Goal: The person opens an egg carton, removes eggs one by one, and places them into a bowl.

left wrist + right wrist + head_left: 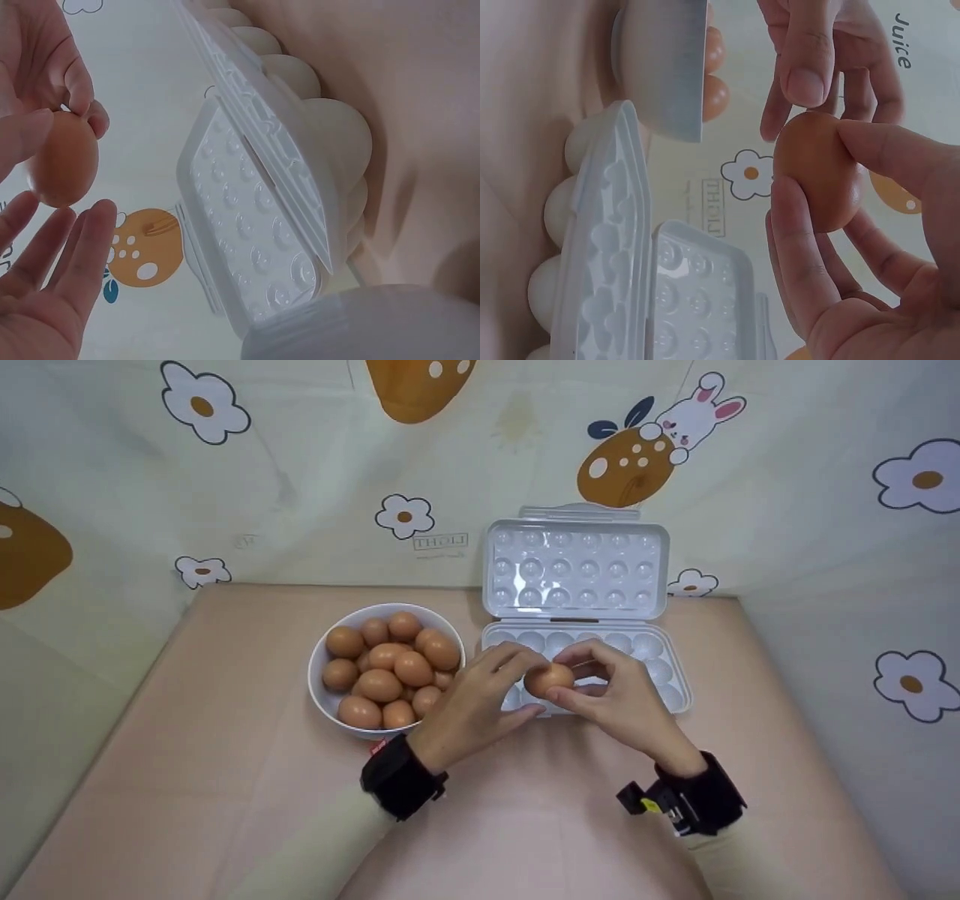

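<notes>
My right hand (622, 705) pinches a brown egg (549, 681) between thumb and fingers, above the front part of a white plastic egg carton (681, 696). In the right wrist view the thumb and index finger press on opposite sides of this egg (817, 172). Close by on the left is my left hand (469, 705), its fingers loosely extended toward the egg without gripping it. Whether its fingertips touch the shell I cannot tell. The carton's lid (576, 570) stands raised at the back. Both hands hide part of the cups.
To the left, a white bowl (318, 706) holds a pile of brown eggs, its right edge partly behind my left hand. A peach-coloured cloth (225, 780) covers the table. Patterned fabric (315, 480) hangs behind the table and along both sides.
</notes>
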`<control>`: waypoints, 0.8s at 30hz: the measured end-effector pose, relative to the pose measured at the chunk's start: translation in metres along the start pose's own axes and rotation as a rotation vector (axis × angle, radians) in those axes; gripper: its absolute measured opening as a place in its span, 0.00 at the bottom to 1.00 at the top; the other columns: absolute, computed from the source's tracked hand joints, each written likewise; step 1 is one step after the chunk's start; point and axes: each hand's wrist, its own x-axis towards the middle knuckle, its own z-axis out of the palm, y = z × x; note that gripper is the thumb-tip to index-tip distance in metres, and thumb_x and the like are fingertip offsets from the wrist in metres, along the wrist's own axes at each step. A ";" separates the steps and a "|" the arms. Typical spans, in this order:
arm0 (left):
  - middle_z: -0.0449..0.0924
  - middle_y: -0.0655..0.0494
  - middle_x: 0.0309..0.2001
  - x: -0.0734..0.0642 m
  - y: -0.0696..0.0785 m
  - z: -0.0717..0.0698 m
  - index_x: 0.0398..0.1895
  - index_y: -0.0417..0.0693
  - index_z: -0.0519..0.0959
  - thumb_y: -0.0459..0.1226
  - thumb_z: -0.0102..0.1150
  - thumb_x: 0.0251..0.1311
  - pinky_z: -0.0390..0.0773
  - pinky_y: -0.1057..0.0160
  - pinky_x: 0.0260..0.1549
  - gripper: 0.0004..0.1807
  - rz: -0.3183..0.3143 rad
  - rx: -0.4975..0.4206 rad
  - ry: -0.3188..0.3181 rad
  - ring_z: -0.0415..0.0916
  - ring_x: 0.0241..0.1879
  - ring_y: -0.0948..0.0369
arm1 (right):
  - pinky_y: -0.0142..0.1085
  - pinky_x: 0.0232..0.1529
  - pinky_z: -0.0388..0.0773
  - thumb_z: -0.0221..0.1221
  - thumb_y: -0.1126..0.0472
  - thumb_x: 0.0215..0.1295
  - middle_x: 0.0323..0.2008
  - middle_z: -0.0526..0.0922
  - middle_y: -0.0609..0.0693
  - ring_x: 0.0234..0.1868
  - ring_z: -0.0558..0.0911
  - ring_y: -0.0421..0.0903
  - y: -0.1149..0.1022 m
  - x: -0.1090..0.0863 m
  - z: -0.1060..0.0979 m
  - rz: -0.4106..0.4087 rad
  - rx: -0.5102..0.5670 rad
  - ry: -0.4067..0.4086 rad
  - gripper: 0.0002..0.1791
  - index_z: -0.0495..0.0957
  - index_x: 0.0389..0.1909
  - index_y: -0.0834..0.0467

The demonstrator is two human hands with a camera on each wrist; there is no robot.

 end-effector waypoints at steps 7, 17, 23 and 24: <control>0.82 0.54 0.54 0.000 0.001 0.001 0.56 0.48 0.80 0.40 0.76 0.64 0.81 0.65 0.57 0.21 0.037 0.004 0.028 0.81 0.54 0.59 | 0.42 0.50 0.88 0.77 0.63 0.61 0.52 0.84 0.56 0.51 0.87 0.53 0.001 0.000 0.008 0.026 0.081 -0.022 0.21 0.83 0.53 0.61; 0.82 0.54 0.52 0.000 -0.003 -0.016 0.56 0.48 0.81 0.39 0.75 0.65 0.82 0.67 0.54 0.19 0.024 0.055 0.010 0.80 0.52 0.61 | 0.41 0.53 0.87 0.73 0.64 0.66 0.55 0.83 0.55 0.55 0.87 0.52 0.000 -0.002 0.009 -0.004 0.082 -0.055 0.20 0.82 0.57 0.60; 0.82 0.56 0.52 -0.002 -0.015 -0.048 0.56 0.50 0.81 0.38 0.74 0.65 0.81 0.66 0.49 0.19 -0.079 0.066 0.003 0.79 0.45 0.62 | 0.40 0.52 0.87 0.72 0.69 0.65 0.55 0.85 0.54 0.56 0.86 0.52 0.003 0.000 0.005 -0.044 0.035 -0.007 0.21 0.81 0.58 0.62; 0.82 0.56 0.51 -0.003 -0.017 -0.054 0.57 0.49 0.82 0.37 0.74 0.65 0.81 0.66 0.47 0.19 -0.095 0.068 0.000 0.79 0.44 0.62 | 0.40 0.52 0.87 0.72 0.69 0.65 0.55 0.85 0.53 0.56 0.86 0.51 0.004 0.000 0.004 -0.046 0.026 -0.002 0.21 0.81 0.58 0.63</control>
